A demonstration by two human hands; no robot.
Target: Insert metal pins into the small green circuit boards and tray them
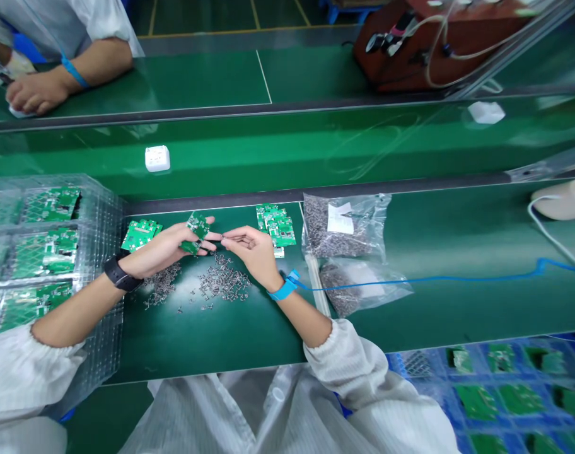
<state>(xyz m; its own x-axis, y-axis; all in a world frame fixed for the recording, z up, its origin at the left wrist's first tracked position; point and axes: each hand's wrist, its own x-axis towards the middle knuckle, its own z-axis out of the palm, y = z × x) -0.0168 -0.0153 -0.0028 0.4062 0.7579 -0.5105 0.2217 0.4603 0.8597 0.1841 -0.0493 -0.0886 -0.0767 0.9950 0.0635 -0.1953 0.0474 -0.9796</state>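
A small green circuit board (198, 225) lies in my left hand (167, 246), between the thumb and the fingers; another green piece shows lower in the palm. My right hand (256, 252) has its thumb and forefinger pinched together near the left fingertips, and what sits in the pinch is too small to make out. Below both hands spreads a pile of small metal parts (224, 279). A second heap of metal parts (162, 285) lies under my left wrist. Stacked circuit boards (278, 226) rest beyond my right hand, and more boards (140, 234) are left of my left hand.
Clear divided trays (101, 221) holding boards stand at the left. Two plastic bags of metal parts, an upper bag (316, 227) and a lower bag (342, 293), lie to the right. A blue cord (434, 279) runs rightward from my right wristband. Across the bench, a co-worker's hand (39, 91) rests.
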